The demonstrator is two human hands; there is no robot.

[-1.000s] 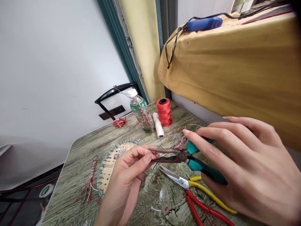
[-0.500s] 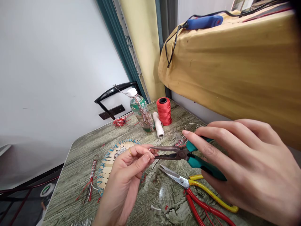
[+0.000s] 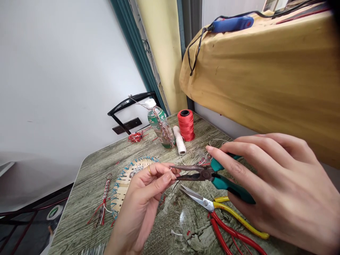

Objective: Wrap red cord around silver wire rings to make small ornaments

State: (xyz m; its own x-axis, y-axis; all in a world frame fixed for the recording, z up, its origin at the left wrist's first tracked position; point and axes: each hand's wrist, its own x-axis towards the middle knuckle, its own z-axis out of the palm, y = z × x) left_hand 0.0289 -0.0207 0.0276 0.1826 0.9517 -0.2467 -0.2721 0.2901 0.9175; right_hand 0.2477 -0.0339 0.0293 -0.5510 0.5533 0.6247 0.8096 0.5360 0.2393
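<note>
My left hand [image 3: 148,193] is closed in a pinch of thumb and forefinger. A thin pale strand [image 3: 170,170] shows at the fingertips; whatever else they grip is too small to make out. My right hand [image 3: 273,180] holds needle-nose pliers [image 3: 205,174] by their green handles. The jaws are parted and their tips reach my left fingertips. Below the pliers lie scissors [image 3: 208,204] with red and yellow handles. Partly behind my left hand is a round wooden disc [image 3: 119,193] with slots and blue cord around its rim.
A bottle [image 3: 160,124], a white thread spool [image 3: 180,140] and a red thread spool [image 3: 186,125] stand toward the back of the table [image 3: 90,177]. A red-and-white braided cord [image 3: 106,194] lies at left, a tangle of red threads [image 3: 136,136] farther back. Metal pins [image 3: 92,250] show at the front edge.
The view has shifted very slightly. Both hands and the pliers keep nearly the same pose, with the jaws still parted at my left fingertips.
</note>
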